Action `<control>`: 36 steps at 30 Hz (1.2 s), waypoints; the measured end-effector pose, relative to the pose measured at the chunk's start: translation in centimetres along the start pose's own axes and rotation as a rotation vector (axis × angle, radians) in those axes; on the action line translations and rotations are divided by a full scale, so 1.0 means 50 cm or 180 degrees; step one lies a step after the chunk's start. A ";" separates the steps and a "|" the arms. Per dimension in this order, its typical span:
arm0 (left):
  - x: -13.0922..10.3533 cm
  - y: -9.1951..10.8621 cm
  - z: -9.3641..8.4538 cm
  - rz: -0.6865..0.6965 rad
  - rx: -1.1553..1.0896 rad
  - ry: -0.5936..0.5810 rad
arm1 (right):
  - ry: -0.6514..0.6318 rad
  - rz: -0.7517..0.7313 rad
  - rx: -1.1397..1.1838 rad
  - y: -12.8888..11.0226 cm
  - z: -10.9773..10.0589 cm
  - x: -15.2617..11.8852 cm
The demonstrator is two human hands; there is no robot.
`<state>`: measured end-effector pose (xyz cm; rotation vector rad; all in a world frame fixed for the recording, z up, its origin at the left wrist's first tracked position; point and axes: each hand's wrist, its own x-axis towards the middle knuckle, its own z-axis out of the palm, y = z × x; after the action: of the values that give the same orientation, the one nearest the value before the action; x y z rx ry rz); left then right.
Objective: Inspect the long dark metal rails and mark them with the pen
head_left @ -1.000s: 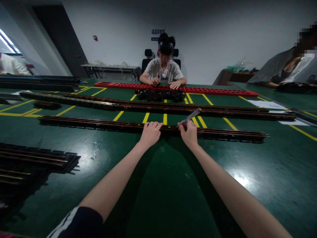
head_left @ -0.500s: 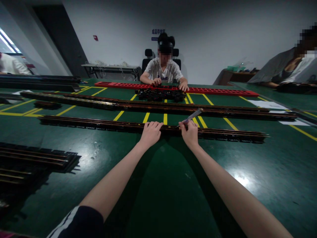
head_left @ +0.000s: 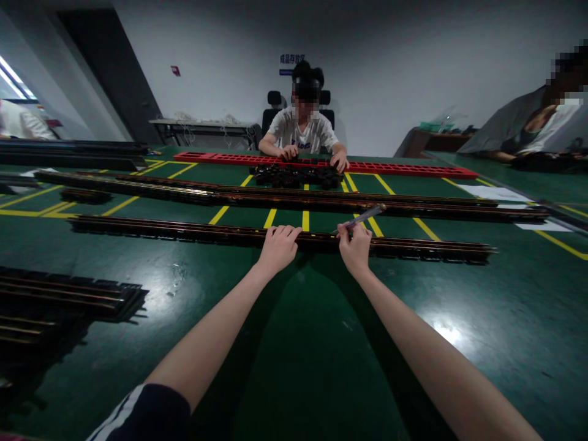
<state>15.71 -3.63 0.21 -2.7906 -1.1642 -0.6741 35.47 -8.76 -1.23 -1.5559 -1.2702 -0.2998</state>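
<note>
A long dark rail (head_left: 184,230) with copper-coloured lines and small yellow marks lies across the green table in front of me. My left hand (head_left: 278,250) grips its middle, the fingers bent over the top with the thumb side toward the right. Just to the right, my right hand (head_left: 355,250) pinches a slim, pen-like tool (head_left: 369,213) with a clear, pale shaft. The tool slants up to the right, and its lower tip points down at the rail between my hands. The exact kind of tool and its tip are too small to make out.
Beyond lie more dark rails (head_left: 294,199), a pile of black parts (head_left: 298,176) and a red slotted frame (head_left: 404,168). Stacked rails (head_left: 59,291) sit at near left. A co-worker (head_left: 303,128) faces me; papers (head_left: 493,193) lie at right.
My right hand has shifted slightly right along the rail, and the tool's upper end has moved right and down a little. My left hand keeps its place on the rail.
</note>
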 end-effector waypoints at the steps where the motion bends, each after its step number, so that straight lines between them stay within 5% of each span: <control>1: 0.000 0.000 0.000 -0.0004 -0.0008 -0.0006 | 0.0019 0.0005 0.0016 -0.001 0.000 0.000; 36: 0.001 0.014 -0.013 -0.0043 0.0110 -0.0042 | -0.0223 0.0062 0.0042 -0.009 -0.008 0.002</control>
<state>15.96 -4.23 0.92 -2.7652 -1.1865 -0.6313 35.30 -9.11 -0.74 -1.5785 -1.3079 -0.2255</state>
